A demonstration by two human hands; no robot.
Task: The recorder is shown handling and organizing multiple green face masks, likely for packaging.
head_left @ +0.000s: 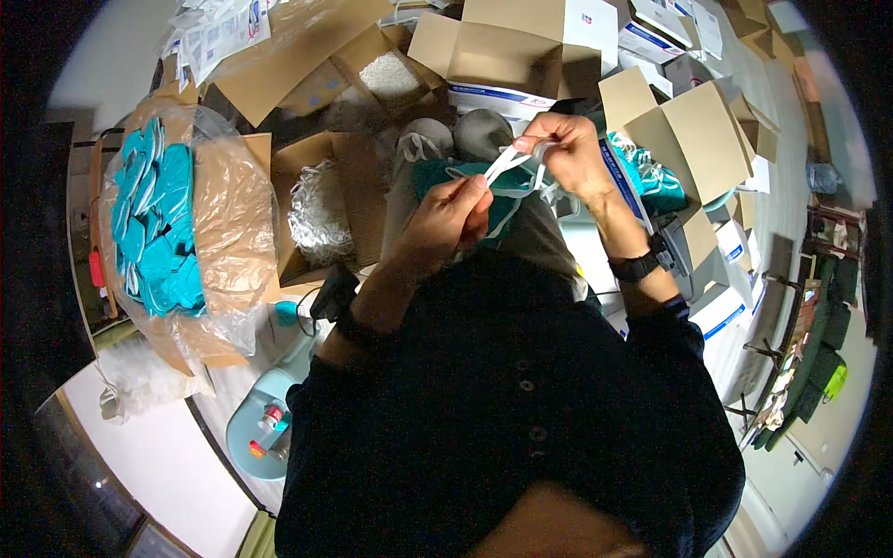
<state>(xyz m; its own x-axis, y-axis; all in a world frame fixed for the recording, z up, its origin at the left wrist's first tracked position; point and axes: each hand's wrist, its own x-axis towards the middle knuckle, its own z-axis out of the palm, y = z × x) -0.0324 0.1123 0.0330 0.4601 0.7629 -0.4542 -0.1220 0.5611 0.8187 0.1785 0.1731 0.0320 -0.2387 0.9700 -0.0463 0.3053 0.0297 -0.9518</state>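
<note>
My left hand and my right hand are raised close together over my lap. Each pinches part of a white strap, which stretches between them. More of the strap loops around the fingers of my right hand. Just below lies something teal with white straps, partly covered by my hands. To the left, a cardboard box holds a tangle of white straps. Many teal face masks fill a plastic-lined carton farther left.
Teal masks with white straps lie by an open carton at my right. Another open carton stands ahead. A pale blue stool at lower left bears a bottle. Clear plastic drapes over the mask carton.
</note>
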